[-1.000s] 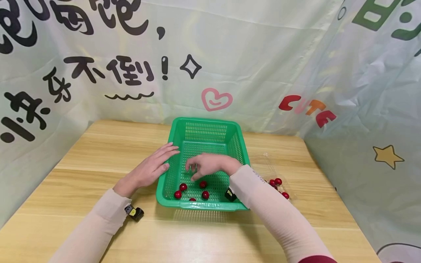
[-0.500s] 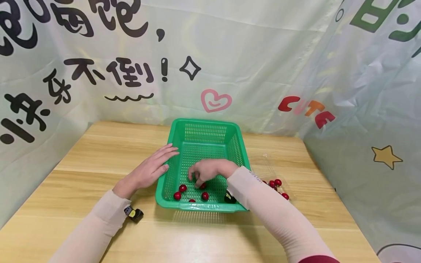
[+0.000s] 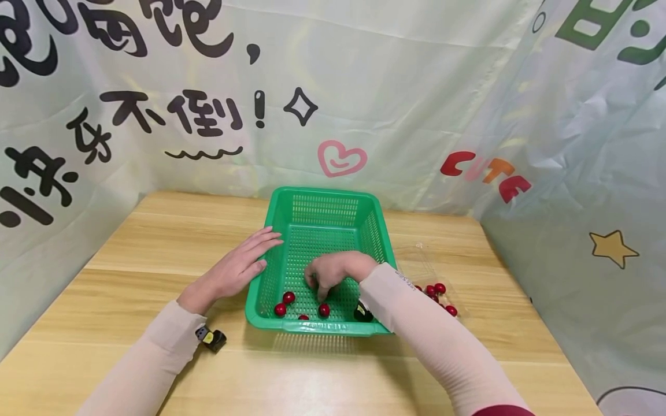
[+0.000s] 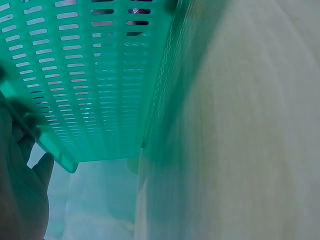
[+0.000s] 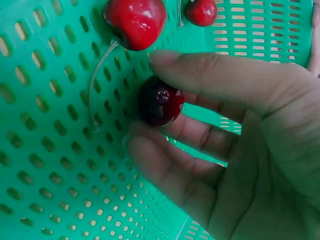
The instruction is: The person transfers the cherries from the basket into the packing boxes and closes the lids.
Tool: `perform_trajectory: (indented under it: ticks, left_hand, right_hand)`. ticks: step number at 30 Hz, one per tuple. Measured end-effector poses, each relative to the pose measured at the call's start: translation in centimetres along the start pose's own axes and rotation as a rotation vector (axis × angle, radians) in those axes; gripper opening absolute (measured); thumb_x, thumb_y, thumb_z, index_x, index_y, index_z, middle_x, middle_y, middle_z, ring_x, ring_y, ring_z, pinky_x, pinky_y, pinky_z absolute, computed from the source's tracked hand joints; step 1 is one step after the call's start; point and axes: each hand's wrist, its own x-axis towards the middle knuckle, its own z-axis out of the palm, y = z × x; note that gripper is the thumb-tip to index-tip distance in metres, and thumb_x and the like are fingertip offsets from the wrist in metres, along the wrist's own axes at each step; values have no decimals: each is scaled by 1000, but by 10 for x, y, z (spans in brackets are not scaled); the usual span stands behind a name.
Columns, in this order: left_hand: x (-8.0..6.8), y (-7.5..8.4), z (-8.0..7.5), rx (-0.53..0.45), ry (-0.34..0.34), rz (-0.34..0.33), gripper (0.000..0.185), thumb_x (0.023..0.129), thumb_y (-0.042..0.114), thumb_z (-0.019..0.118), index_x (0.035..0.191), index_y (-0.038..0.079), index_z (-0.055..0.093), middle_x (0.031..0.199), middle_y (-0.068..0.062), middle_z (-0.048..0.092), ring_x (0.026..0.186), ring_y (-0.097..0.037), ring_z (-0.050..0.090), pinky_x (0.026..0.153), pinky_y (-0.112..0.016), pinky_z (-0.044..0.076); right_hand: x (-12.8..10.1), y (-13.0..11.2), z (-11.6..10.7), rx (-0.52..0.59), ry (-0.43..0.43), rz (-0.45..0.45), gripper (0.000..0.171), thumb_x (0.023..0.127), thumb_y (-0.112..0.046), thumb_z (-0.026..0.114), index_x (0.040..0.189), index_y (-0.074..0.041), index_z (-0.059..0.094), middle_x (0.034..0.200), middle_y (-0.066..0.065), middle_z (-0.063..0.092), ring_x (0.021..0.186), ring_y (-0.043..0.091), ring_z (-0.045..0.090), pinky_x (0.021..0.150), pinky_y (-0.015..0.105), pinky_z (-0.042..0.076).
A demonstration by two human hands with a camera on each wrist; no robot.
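Observation:
A dark red cherry (image 5: 161, 102) lies between the thumb and fingers of my right hand (image 3: 337, 271), which pinches it low inside the green basket (image 3: 325, 327). From the head this cherry is hidden behind the hand. Close to my thumb, in the right wrist view, is a brighter cherry (image 5: 136, 21) with a thin stem, and another cherry (image 5: 201, 11) sits farther off. My left hand (image 3: 235, 267) rests on the basket's left rim with fingers straight and reaching over it. In the left wrist view, its thumb (image 4: 44, 170) stays outside the slotted basket wall (image 4: 65, 90).
Several cherries (image 3: 288, 297) lie at the basket's near end. Right of the basket, a clear plastic box (image 3: 416, 260) holds more cherries (image 3: 440, 288), partly behind my right sleeve (image 3: 416, 312). Printed cloth (image 3: 406, 86) walls in the wooden table (image 3: 198, 225).
My right hand has moved lower and nearer to me in the basket, and its fingers have closed around a cherry. The left hand stays on the rim.

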Motion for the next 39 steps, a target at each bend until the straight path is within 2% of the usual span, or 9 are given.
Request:
perform_trajectory:
  ticks: [3, 9, 13, 17, 21, 27, 35, 39]
  left_hand:
    - [0, 0, 0, -2, -2, -5, 44, 100, 12, 45, 145, 7, 45, 152, -11, 38, 147, -29, 18, 116, -51, 20]
    - [0, 0, -1, -1, -4, -7, 44, 100, 12, 46, 144, 6, 46, 152, -11, 38, 146, -31, 19, 116, -51, 20]
    - [0, 0, -1, -2, -3, -8, 44, 100, 11, 46, 143, 3, 46, 152, -10, 38, 146, -30, 19, 116, -52, 20]
    - [0, 0, 0, -1, -7, -13, 44, 100, 12, 45, 144, 5, 46, 153, -9, 38, 147, -30, 18, 115, -52, 21]
    - [-1, -1, 0, -2, -10, -15, 44, 101, 12, 45, 144, 6, 45, 153, -9, 37, 147, -30, 18, 115, -53, 21]
    - [-1, -1, 0, -8, -14, -21, 45, 101, 13, 45, 145, 8, 44, 153, -9, 36, 147, -30, 17, 115, -54, 21]
    - [-1, -2, 0, -7, -10, -21, 44, 101, 12, 45, 144, 6, 45, 153, -7, 36, 147, -29, 17, 114, -55, 22]
    - [-1, -1, 0, -6, -13, -22, 45, 101, 12, 45, 145, 8, 45, 154, -8, 36, 147, -29, 17, 114, -56, 22]
  right_hand:
    - [-1, 0, 0, 12, 1, -4, 19, 80, -13, 81, 85, -15, 63, 84, -3, 59, 71, 10, 55, 62, 24, 49]
    - [0, -2, -1, -63, 36, -49, 18, 79, -7, 78, 84, -16, 64, 82, -5, 59, 76, 11, 53, 68, 25, 47]
    - [0, -2, -2, -67, 63, -56, 21, 80, -3, 76, 90, -17, 64, 86, -6, 60, 79, 12, 54, 70, 26, 48]
    - [0, -3, -3, -72, 97, -61, 24, 82, -1, 72, 98, -17, 65, 89, -6, 60, 81, 13, 55, 71, 25, 49]
    - [0, -2, -4, -82, 177, -87, 20, 86, -6, 71, 103, -14, 66, 89, -7, 60, 81, 12, 55, 71, 25, 48]
    - [-1, -3, -8, -95, 315, -117, 15, 89, -15, 72, 100, -17, 63, 86, -6, 60, 79, 13, 55, 72, 27, 48]
    - [-4, -5, -12, -120, 430, -138, 27, 92, -15, 68, 118, -10, 64, 107, -4, 58, 96, 15, 54, 90, 32, 47]
    - [-6, -5, -14, -94, 513, -176, 23, 92, -17, 68, 114, -12, 63, 101, -5, 56, 96, 19, 55, 84, 30, 48]
